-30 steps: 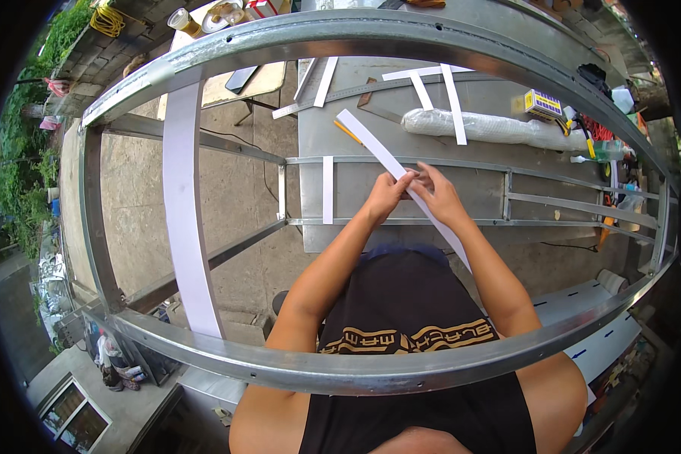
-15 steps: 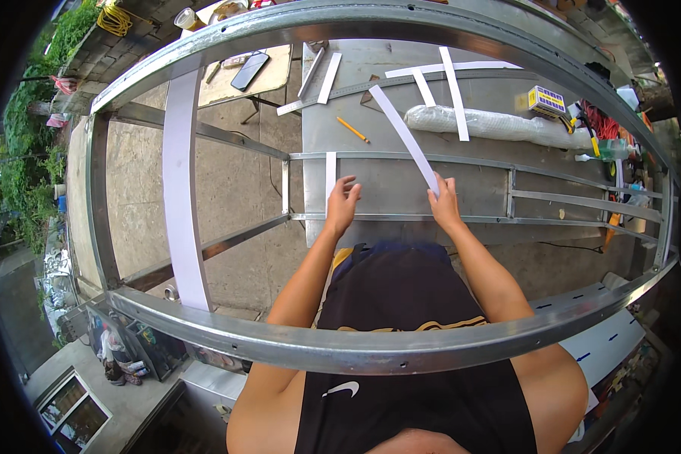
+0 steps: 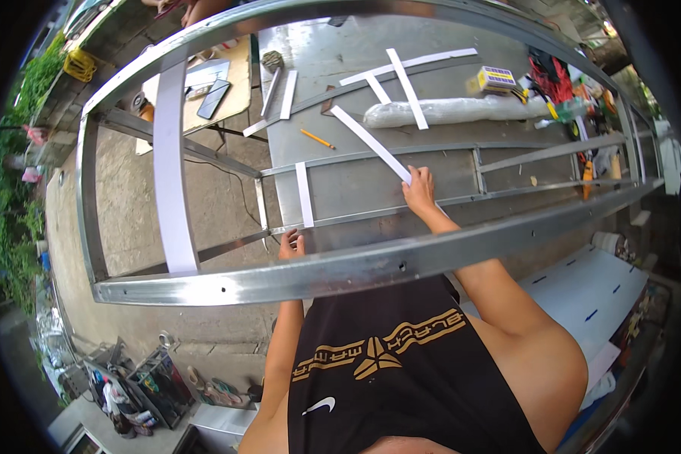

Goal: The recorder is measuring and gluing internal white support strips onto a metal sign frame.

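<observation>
My right hand (image 3: 420,189) rests on the near end of a long white strip (image 3: 367,140), which lies slanted on the grey metal table (image 3: 340,60) and crosses a thin inner frame rail (image 3: 552,151). My left hand (image 3: 291,244) is lower and to the left, fingers apart on the table's front edge with nothing in it, just below a short white strip (image 3: 304,194) that spans two rails. A big shiny steel frame rail (image 3: 356,265) runs across in front of my body and hides both my forearms in part.
A wide white strip (image 3: 172,166) crosses the big frame at the left. On the table lie a pencil (image 3: 318,139), more white strips (image 3: 407,79), a plastic-wrapped roll (image 3: 461,111), a yellow box (image 3: 495,78) and tools (image 3: 583,113). A wooden board (image 3: 231,91) carries a phone.
My hands have come apart. The left let go of the long strip and dropped to the table's front edge; the right stayed on the strip, which now lies flatter on the table.
</observation>
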A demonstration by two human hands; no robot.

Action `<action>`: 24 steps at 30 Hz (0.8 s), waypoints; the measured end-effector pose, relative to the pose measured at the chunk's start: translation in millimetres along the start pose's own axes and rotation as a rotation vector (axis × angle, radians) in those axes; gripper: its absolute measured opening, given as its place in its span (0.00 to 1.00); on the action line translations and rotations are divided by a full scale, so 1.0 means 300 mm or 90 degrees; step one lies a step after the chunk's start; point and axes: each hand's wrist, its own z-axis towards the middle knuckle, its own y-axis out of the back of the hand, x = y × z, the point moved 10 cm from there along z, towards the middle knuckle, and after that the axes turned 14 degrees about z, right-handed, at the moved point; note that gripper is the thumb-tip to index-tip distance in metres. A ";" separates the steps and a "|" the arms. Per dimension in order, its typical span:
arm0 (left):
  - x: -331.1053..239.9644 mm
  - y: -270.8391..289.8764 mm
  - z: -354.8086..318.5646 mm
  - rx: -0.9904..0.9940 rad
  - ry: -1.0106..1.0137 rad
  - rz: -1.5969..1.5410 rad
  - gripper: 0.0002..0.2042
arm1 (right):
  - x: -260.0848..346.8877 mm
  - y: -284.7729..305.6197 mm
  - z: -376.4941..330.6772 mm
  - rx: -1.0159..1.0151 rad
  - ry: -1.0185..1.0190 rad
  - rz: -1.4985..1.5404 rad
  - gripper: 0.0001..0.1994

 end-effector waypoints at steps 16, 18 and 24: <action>-0.244 -0.037 0.228 -0.005 -0.153 0.179 0.19 | -0.012 0.030 -0.509 0.078 -0.032 0.107 0.16; -0.216 0.012 0.214 -0.080 -0.216 0.150 0.18 | -0.021 0.057 -0.549 0.042 -0.012 0.078 0.14; -0.250 0.065 0.052 -0.152 -0.243 0.192 0.18 | -0.255 0.148 -0.686 -0.036 -0.183 0.148 0.10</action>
